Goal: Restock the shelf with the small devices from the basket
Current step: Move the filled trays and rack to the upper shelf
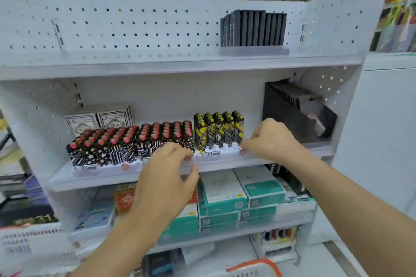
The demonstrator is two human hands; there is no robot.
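On the middle shelf (126,175) a white tray (216,153) holds a row of yellow-and-black small devices (218,130). My left hand (166,173) grips the tray's front left corner with curled fingers. My right hand (272,139) pinches the tray's front right corner. To the left stand two packed trays of red-topped, black-and-white patterned devices (108,144). The orange rim of the basket (258,264) shows at the bottom edge; its contents are hidden.
Black boxes (254,28) stand on the top shelf, and a tilted black display box (292,112) fills the middle shelf's right end. White cartons (99,120) sit behind the red-topped devices. Teal and white cartons (238,195) are stacked on the shelf below.
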